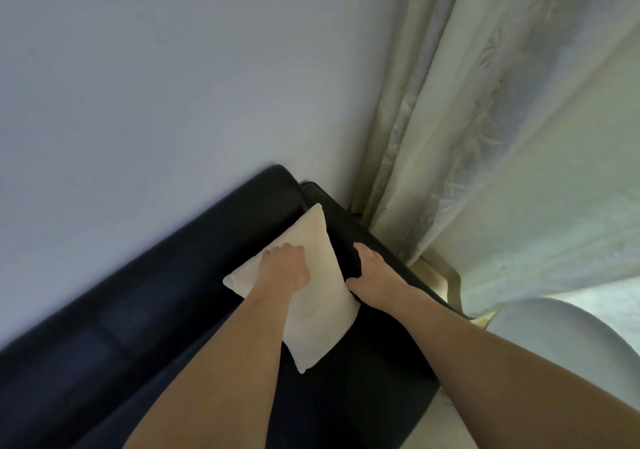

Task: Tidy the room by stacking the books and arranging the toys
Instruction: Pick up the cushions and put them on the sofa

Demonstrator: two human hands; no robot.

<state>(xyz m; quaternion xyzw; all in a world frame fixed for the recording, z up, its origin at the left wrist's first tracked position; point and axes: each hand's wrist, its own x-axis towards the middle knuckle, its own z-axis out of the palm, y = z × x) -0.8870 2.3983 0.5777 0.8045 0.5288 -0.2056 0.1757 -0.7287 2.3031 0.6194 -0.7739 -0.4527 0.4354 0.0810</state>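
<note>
Here the left hand (286, 264) presses a plain cream cushion (311, 313) while the right hand (372, 277) grips its edge.

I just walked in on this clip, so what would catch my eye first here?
A cream cushion stands out against the dark sofa, propped in its corner near the armrest. The left hand rests on its face while the right hand holds its right edge. Pale patterned curtains hang behind, on the right.

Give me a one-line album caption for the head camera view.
Left hand and right hand set a cream square fabric cushion into the dark sofa corner beside pale curtains.
</note>
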